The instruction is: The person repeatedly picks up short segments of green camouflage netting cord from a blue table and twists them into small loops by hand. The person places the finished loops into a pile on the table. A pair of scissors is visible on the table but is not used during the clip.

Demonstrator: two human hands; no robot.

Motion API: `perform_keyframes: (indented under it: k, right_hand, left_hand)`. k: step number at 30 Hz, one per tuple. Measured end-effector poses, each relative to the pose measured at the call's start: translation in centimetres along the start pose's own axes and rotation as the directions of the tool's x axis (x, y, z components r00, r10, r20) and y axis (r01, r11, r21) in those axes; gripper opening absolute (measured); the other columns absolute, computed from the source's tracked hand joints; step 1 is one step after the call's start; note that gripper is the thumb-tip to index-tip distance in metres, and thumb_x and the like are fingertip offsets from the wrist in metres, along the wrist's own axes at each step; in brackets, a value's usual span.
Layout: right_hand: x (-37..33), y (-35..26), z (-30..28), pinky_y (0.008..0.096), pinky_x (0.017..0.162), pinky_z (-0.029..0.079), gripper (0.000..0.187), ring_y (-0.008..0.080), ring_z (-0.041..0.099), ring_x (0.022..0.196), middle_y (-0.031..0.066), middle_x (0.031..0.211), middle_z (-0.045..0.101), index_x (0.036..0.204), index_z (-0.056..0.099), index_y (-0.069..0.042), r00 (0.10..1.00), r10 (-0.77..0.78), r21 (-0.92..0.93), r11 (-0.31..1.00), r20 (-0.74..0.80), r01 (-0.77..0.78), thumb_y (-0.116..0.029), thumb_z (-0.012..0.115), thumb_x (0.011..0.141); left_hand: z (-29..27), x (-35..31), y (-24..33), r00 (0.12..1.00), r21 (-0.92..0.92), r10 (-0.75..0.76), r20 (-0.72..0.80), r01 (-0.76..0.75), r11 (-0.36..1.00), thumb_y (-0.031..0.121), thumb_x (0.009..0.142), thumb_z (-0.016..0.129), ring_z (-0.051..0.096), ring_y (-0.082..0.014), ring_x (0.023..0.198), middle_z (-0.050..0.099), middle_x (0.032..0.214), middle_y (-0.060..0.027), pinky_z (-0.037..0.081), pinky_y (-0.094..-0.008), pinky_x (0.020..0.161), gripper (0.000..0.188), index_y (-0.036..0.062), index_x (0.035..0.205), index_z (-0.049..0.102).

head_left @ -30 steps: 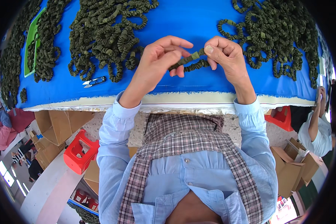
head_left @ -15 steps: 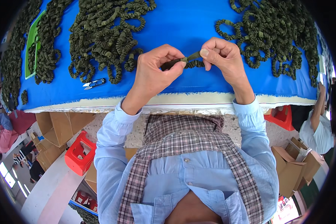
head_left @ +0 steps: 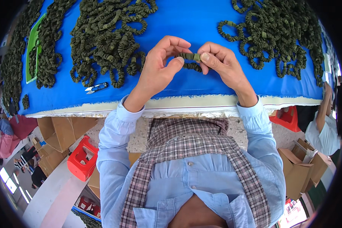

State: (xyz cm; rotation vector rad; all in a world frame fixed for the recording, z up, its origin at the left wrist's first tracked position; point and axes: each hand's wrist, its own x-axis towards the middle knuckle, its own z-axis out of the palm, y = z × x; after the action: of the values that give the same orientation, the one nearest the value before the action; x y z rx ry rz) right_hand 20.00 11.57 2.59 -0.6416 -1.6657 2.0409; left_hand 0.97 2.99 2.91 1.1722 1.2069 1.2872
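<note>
Head view, and from where I stand one dark green ruffled ring (head_left: 192, 67) sits between both hands, above the blue cloth (head_left: 178, 83). The right hand (head_left: 224, 66) pinches it, thumb and finger closed by its flatter band (head_left: 194, 57). The left hand (head_left: 155, 72) curves loosely at the other end; whether its hidden fingertips grip, I can't tell. I'd judge the step is working over that band; the next move calls for a steady right pinch while the left settles the gathers.

Red stool (head_left: 78, 168) at left, near cardboard box (head_left: 73, 128); open carton (head_left: 293, 176) right.
</note>
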Motion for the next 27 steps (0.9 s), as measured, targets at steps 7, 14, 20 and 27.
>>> perform_keyframes:
  k: [7, 14, 20, 27]
  right_hand:
    - [0.2, 0.4, -0.3, 0.0208, 0.061, 0.040, 0.024, 0.0056, 0.051, 0.068, 0.0002, 0.074, 0.058, 0.096, 0.060, -0.001, 0.997, 0.032, -0.002, 0.999, -0.063, -0.032, -0.025, 0.058, 0.096]
    - [0.6, 0.5, -0.9, 0.0213, 0.065, 0.044, 0.021, 0.0080, 0.058, 0.071, 0.0043, 0.078, 0.064, 0.096, 0.060, -0.001, 0.998, 0.069, -0.005, 0.998, -0.013, -0.069, -0.022, 0.061, 0.094]
    - [0.9, 0.4, -1.6, 0.0218, 0.067, 0.046, 0.020, 0.0102, 0.060, 0.071, 0.0050, 0.076, 0.064, 0.095, 0.060, -0.001, 0.982, 0.030, 0.100, 0.995, -0.184, -0.012, -0.020, 0.059, 0.095]
    - [1.0, 0.4, -0.9, 0.0216, 0.067, 0.047, 0.018, 0.0092, 0.060, 0.071, 0.0046, 0.076, 0.064, 0.094, 0.061, -0.001, 0.982, 0.014, 0.079, 0.997, -0.190, 0.001, -0.018, 0.060, 0.094]
  left_hand:
    - [-0.1, 0.3, -1.0, 0.997, -0.335, -0.041, 0.072, 0.063, 0.940, 0.003, 0.087, 0.048, 0.064, -0.0178, 0.079, 0.062, 0.088, -0.0111, 0.050, -0.0339, 0.084, 0.030, -0.0062, 0.116, 0.049]
    - [-1.4, 0.1, -1.5, 0.997, -0.292, 0.010, 0.074, 0.012, 0.956, 0.002, 0.081, 0.044, 0.061, -0.0179, 0.066, 0.060, 0.076, -0.0119, 0.052, -0.0363, 0.078, 0.034, -0.0116, 0.112, 0.048]
    - [-1.4, 0.4, -1.3, 0.999, -0.233, -0.007, 0.033, 0.014, 0.972, -0.003, 0.077, 0.037, 0.057, -0.0129, 0.060, 0.060, 0.066, -0.0092, 0.047, -0.0263, 0.062, 0.036, -0.0053, 0.110, 0.051]
    - [-0.5, 0.5, -0.6, 0.999, -0.131, -0.031, -0.013, 0.029, 0.991, 0.006, 0.085, 0.055, 0.044, -0.0022, 0.053, 0.049, 0.060, 0.0033, 0.033, -0.0185, 0.049, 0.023, -0.0036, 0.105, 0.062]
